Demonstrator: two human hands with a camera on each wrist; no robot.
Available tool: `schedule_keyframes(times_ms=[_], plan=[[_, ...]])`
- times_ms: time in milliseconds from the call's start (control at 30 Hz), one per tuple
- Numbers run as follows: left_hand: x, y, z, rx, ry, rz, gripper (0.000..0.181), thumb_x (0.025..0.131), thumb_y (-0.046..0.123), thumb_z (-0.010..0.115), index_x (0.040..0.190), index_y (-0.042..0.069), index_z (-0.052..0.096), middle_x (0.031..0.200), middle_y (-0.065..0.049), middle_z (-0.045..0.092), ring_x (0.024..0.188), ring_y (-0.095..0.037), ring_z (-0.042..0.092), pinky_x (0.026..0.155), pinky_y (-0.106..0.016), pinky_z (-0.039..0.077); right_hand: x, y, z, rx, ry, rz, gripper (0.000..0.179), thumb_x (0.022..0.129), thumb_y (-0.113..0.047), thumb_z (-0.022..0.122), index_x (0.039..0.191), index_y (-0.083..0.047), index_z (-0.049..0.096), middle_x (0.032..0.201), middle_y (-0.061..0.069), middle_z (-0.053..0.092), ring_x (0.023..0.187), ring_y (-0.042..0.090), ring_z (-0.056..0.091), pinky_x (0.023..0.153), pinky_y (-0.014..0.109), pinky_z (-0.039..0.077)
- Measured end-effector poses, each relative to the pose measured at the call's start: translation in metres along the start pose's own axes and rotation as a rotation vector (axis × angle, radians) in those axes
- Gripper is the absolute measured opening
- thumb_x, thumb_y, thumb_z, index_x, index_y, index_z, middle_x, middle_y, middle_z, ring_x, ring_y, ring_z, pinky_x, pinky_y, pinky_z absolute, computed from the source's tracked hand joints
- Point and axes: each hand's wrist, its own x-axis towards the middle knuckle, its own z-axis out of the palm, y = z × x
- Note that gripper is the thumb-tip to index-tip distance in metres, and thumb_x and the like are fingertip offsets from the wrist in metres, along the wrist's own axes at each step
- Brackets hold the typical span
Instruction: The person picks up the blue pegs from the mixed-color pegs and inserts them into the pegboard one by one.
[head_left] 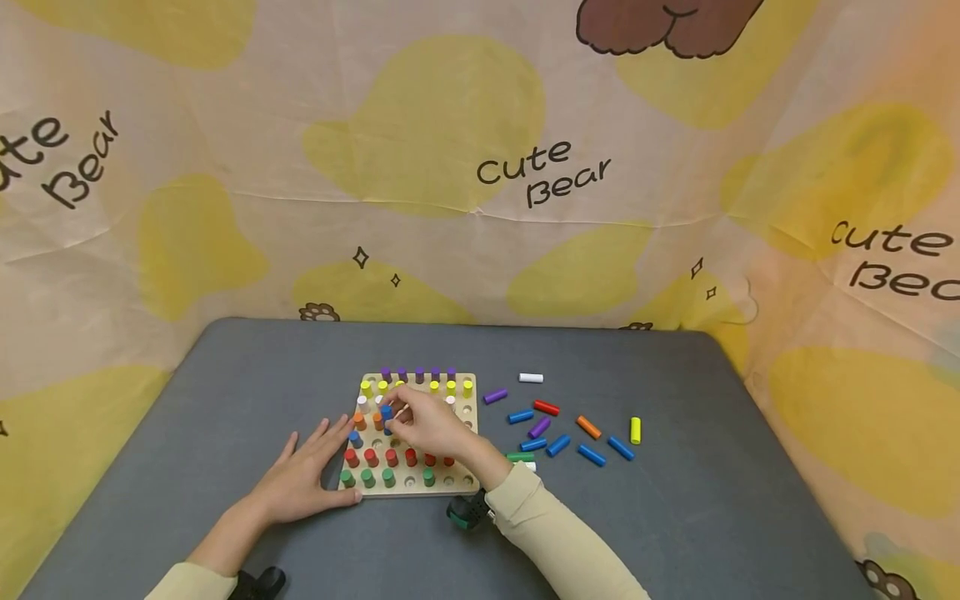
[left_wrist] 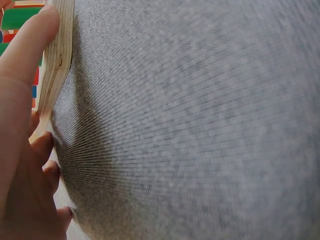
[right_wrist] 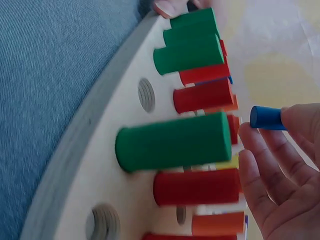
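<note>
A pale wooden pegboard [head_left: 409, 492] holds rows of upright purple, yellow, white, orange, blue, red and green pegs, with some holes bare. Over the middle-left of the board, my right hand [head_left: 429, 423] pinches a blue peg [right_wrist: 266, 118] between thumb and fingers, above the standing pegs. My left hand [head_left: 302, 479] rests at the board's left side, its fingers spread and fairly straight. In the left wrist view, the thumb lies against the board's plywood edge [left_wrist: 61, 55] beside a green peg [left_wrist: 19, 19]. Part of the board is hidden under my right hand.
Loose pegs lie to the right of the board: several blue pegs [head_left: 591, 455], a red peg [head_left: 546, 407], an orange peg [head_left: 588, 427], a yellow peg [head_left: 635, 431] and others. The grey table [head_left: 675, 517] meets a patterned cloth backdrop [head_left: 420, 125].
</note>
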Motion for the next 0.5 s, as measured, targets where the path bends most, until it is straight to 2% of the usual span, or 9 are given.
schedule_keyframes(times_ms=[200,500], plan=[[-0.001,0.000,0.000,-0.001,-0.002,-0.004,0.102,0.067,0.067,0.065,0.147,0.017,0.026,0.151,-0.010,0.026,0.138,-0.039,0.017,0.103,-0.066,0.004,0.003,-0.003,0.008,-0.059,-0.007,-0.061,0.020,0.091,-0.012,0.057,0.111,-0.012,0.057,0.102,-0.002,0.065,0.087,0.001,0.061,0.070,0.010,0.047],[0.000,-0.001,0.002,0.006,-0.003,-0.006,0.103,0.066,0.068,0.065,0.147,0.018,0.026,0.151,-0.010,0.026,0.138,-0.039,0.017,0.103,-0.067,0.004,0.004,-0.006,0.015,-0.101,-0.018,-0.005,0.018,0.090,-0.014,0.059,0.108,-0.015,0.058,0.102,-0.005,0.066,0.088,-0.002,0.061,0.067,0.009,0.046]])
